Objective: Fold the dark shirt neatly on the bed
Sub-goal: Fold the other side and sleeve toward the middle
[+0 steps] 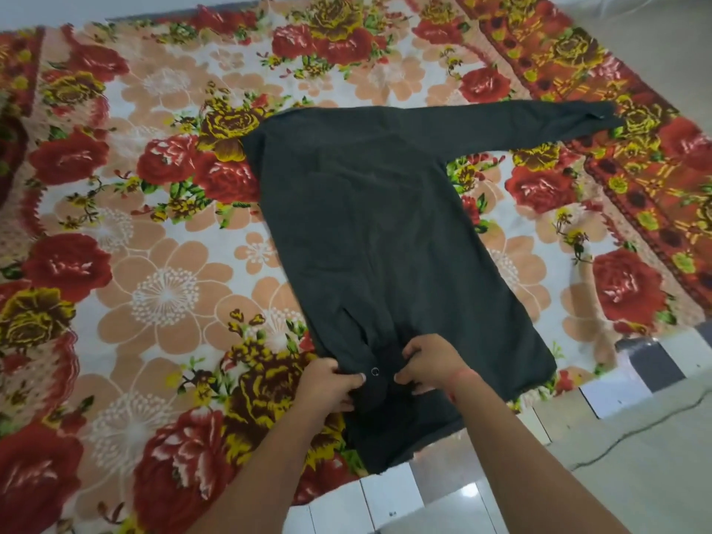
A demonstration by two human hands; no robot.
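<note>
Left hand (330, 384) and right hand (427, 365) are both pinching the folded-in cuff (374, 385) of the dark grey long-sleeved fabric shirt (366, 225), fingers curled. The shirt's stretching lengthwise straight away from them on the red-and-peach floral blanket (165, 294), spare sleeve (539, 125) sticking out far right, on the right hand's side.

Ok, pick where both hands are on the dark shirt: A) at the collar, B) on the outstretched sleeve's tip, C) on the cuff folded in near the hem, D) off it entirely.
C: the left hand and right hand both pinch the cuff lying on the dark shirt near its hem; the outstretched sleeve lies untouched.
</note>
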